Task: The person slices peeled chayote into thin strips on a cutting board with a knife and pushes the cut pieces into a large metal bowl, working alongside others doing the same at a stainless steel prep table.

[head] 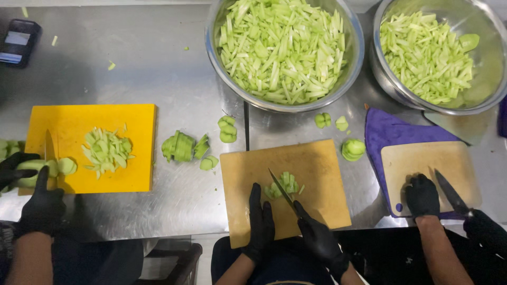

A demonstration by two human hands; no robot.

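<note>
My right hand (318, 236), in a black glove, grips the handle of a knife (283, 191) whose blade angles across a small pile of pale green vegetable slices (285, 184). The pile lies on a tan cutting board (317, 169) in front of me. My left hand (261, 224), also gloved in black, lies flat on the board with its fingertips just left of the slices and holds nothing.
Two steel bowls (353, 63) (483, 100) of green strips stand at the back. Loose green chunks (182, 146) lie on the steel counter. A co-worker's gloved hands work at a yellow board (132, 126) on the left. Another's hand (422, 196) and knife (451, 194) are over a board on a purple cloth (391, 132). A phone (17, 42) lies far left.
</note>
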